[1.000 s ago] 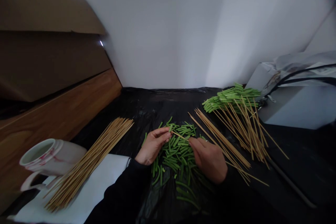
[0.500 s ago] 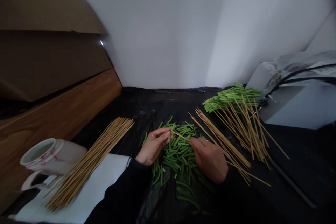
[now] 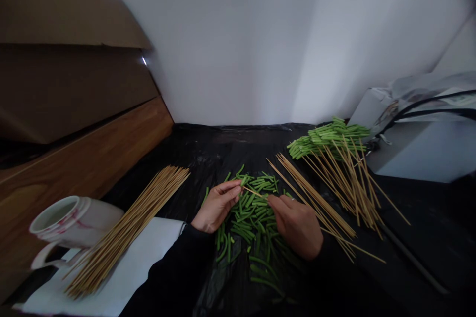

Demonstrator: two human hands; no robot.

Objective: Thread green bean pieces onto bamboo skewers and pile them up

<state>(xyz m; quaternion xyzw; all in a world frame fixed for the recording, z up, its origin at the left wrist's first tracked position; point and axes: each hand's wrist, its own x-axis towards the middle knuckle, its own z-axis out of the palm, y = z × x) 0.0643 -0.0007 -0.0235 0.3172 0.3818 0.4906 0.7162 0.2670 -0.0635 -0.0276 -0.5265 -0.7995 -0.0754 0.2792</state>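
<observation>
My left hand (image 3: 216, 206) pinches a short green bean piece (image 3: 244, 181) between thumb and fingers. In my right hand (image 3: 297, 224) is a thin wooden skewer (image 3: 253, 191), whose tip reaches the bean at my left fingertips. Whether the tip has gone into the bean I cannot tell. The skewer's other end sticks out behind my right hand. Below both hands lies a loose pile of cut green beans (image 3: 256, 218) on black plastic sheeting (image 3: 219, 151).
Left, a bundle of skewers (image 3: 130, 230) leans across a pink-stained white mug (image 3: 89, 218) lying on its side. Loose skewers (image 3: 316, 193) lie on the right, with bean-laden skewers (image 3: 330, 136) stacked behind. A pale box (image 3: 420, 148) stands far right, a cardboard box (image 3: 70, 84) at left.
My left fingers and the bean have shifted slightly left and down. The skewer's rear end has moved a little to the right; otherwise the scene looks the same.
</observation>
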